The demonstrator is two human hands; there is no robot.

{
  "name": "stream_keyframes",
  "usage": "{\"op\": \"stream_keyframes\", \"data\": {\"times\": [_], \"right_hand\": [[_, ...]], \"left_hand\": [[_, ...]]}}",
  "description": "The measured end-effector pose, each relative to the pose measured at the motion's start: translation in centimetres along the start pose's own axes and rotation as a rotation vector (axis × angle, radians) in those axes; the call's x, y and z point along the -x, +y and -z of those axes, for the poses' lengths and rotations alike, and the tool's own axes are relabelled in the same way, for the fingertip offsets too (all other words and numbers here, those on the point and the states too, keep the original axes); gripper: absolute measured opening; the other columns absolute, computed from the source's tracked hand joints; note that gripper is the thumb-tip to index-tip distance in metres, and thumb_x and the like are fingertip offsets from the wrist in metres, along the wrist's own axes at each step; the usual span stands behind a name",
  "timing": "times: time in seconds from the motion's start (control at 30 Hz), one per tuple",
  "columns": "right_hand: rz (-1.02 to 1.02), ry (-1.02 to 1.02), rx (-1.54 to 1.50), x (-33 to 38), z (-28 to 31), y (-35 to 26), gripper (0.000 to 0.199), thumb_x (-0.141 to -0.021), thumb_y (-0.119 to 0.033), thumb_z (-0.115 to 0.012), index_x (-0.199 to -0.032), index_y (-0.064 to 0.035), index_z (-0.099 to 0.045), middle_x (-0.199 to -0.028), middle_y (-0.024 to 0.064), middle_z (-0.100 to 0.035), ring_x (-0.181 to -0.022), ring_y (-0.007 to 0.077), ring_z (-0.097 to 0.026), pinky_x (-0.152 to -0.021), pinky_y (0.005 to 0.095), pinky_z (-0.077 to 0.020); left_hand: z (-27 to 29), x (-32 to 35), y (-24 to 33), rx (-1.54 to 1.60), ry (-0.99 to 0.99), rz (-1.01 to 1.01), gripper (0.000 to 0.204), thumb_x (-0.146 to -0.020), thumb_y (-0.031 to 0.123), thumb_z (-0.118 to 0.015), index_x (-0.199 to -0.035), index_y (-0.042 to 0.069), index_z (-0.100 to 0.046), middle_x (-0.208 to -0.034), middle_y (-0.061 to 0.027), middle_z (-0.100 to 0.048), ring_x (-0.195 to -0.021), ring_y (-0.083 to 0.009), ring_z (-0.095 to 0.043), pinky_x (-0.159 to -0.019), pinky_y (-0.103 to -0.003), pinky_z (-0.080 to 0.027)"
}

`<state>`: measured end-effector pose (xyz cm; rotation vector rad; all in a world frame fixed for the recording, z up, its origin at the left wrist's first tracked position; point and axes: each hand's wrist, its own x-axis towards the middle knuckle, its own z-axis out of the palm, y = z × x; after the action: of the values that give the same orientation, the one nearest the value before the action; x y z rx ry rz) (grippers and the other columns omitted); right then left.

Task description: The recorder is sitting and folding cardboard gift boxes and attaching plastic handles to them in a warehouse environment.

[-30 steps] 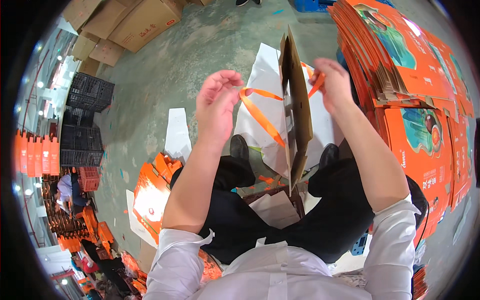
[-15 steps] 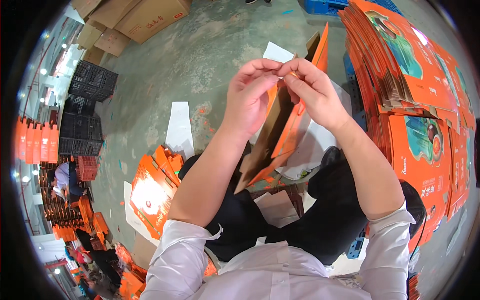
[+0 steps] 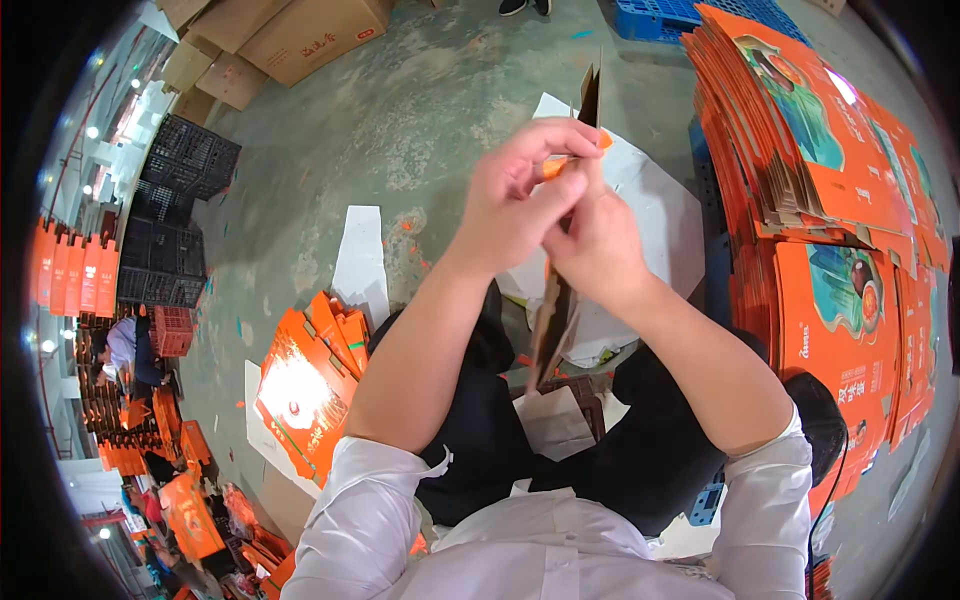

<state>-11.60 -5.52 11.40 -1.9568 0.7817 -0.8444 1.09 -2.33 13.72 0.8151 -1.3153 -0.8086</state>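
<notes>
A flat, folded orange cardboard box (image 3: 553,325) stands nearly edge-on in front of me, its brown inner side partly showing. My left hand (image 3: 520,200) is closed at its upper part, thumb and fingers pinching around an orange flap (image 3: 553,168). Against it, my right hand (image 3: 605,240) is closed on the same box, its fingertips mostly hidden behind the left fingers. White sheets (image 3: 650,215) lie on the floor behind and to the right of the box.
Tall stacks of flat orange boxes (image 3: 835,330) stand at my right on blue pallets. Several orange box pieces (image 3: 300,390) lie at my left near a white strip (image 3: 360,260). Black crates (image 3: 160,250) and brown cartons (image 3: 310,40) are farther left; another person (image 3: 130,350) bends there.
The box has turned from showing its broad orange side to nearly edge-on. My right hand has come lower and closer against my left.
</notes>
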Motion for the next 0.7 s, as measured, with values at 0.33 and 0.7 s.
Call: {"op": "stream_keyframes", "data": {"times": [0.33, 0.7], "right_hand": [[0.225, 0.216, 0.419, -1.5, -0.6, 4.5, 0.044, -0.081, -0.019, -0.065, -0.121, -0.0031, -0.051, -0.102, 0.0126, -0.065, -0.107, 0.0405, -0.056, -0.084, 0.0507, -0.0477], [0.051, -0.002, 0.037, -2.7, 5.3, 10.5, 0.053, -0.09, -0.007, -0.059, -0.142, -0.0046, -0.047, -0.126, 0.0165, -0.063, -0.115, 0.026, -0.061, -0.093, 0.0397, -0.048]], "left_hand": [[0.7, 0.2, 0.3, -0.437, -0.122, -0.062, 0.029, -0.082, -0.004, -0.059, -0.11, 0.0, -0.064, -0.133, -0.0144, -0.052, -0.122, -0.0235, -0.054, -0.1, -0.036, -0.045], [1.1, 2.5, -0.6, -0.924, 0.1, 0.03, 0.018, -0.077, 0.01, -0.064, -0.094, 0.003, -0.062, -0.102, -0.011, -0.062, -0.09, -0.0328, -0.064, -0.076, -0.042, -0.054]]}}
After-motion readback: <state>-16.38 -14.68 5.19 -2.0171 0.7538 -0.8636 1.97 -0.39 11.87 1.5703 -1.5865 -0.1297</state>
